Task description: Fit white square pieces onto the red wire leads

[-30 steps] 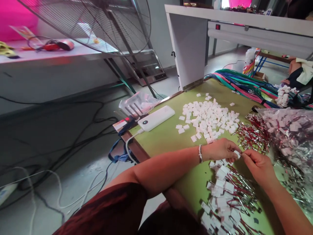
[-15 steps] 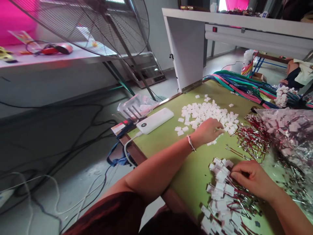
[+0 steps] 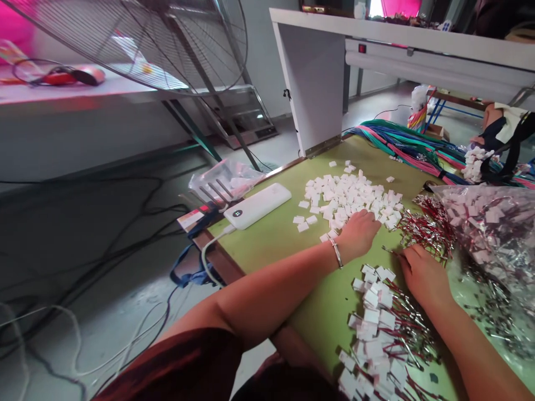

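The left hand (image 3: 360,233), with a bracelet (image 3: 335,253) at its wrist, was low over the near right edge of a loose pile of white connectors (image 3: 343,195) on the green worktop (image 3: 267,245). Its fingers were curled downward and their tips were hidden, so whether it had hold of a connector could not be told. The right hand (image 3: 425,275) was just to the right, apart from the left hand, its fingers bent and nearly closed at the end of 1 thin wire (image 3: 389,250) that stuck out to the left; the grip itself was too small to tell. The red wires (image 3: 430,225) lay in a heap just beyond the right hand, beside a clear bag (image 3: 493,223) of white pieces on the right. The wired connectors (image 3: 378,317) lay in a long row on the near side, between the 2 forearms, and a white power bank (image 3: 259,206) lay at the left edge.
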A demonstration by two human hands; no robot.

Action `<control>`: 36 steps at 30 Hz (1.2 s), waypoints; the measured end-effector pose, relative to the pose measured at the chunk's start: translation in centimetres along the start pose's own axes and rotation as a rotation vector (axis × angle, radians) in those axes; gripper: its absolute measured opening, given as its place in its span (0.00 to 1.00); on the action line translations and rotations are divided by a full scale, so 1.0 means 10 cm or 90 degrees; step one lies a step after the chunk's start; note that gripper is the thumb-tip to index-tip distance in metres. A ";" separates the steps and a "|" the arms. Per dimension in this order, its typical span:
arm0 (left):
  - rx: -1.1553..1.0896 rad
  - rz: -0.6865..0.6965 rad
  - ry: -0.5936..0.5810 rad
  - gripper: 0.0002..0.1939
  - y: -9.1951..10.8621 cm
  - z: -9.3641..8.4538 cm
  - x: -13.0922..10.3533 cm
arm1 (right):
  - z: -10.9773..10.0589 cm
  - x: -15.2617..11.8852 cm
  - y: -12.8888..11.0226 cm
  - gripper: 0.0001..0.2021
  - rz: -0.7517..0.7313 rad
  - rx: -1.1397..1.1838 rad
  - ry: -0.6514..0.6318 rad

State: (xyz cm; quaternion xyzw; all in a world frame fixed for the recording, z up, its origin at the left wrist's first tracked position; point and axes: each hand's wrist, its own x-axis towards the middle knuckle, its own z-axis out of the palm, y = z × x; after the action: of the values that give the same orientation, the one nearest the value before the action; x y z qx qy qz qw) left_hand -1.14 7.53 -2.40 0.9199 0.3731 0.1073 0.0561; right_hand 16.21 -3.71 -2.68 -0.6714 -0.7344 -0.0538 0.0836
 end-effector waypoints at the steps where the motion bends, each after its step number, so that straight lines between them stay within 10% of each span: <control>1: -0.016 0.005 -0.001 0.09 -0.01 0.00 0.00 | 0.00 -0.01 0.03 0.11 0.001 0.028 0.019; 8: -0.319 -0.023 0.130 0.10 0.02 -0.18 -0.02 | -0.09 -0.01 0.16 0.11 0.129 0.354 0.071; 15: -0.869 -0.137 -0.086 0.13 0.19 -0.20 -0.11 | -0.29 -0.03 0.06 0.13 0.146 0.452 0.093; 30: -0.836 -0.085 -0.187 0.12 0.18 -0.25 -0.13 | -0.26 -0.08 0.13 0.14 -0.072 0.059 0.174; 36: -0.887 -0.103 -0.226 0.11 0.23 -0.15 -0.13 | -0.20 -0.09 0.04 0.13 -0.068 0.116 0.126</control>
State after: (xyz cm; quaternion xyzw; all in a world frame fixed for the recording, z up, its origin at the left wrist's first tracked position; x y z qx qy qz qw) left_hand -0.86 4.98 -0.74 0.6434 0.2704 0.1645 0.6970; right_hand 16.78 -4.96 -0.95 -0.6123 -0.7593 -0.0573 0.2129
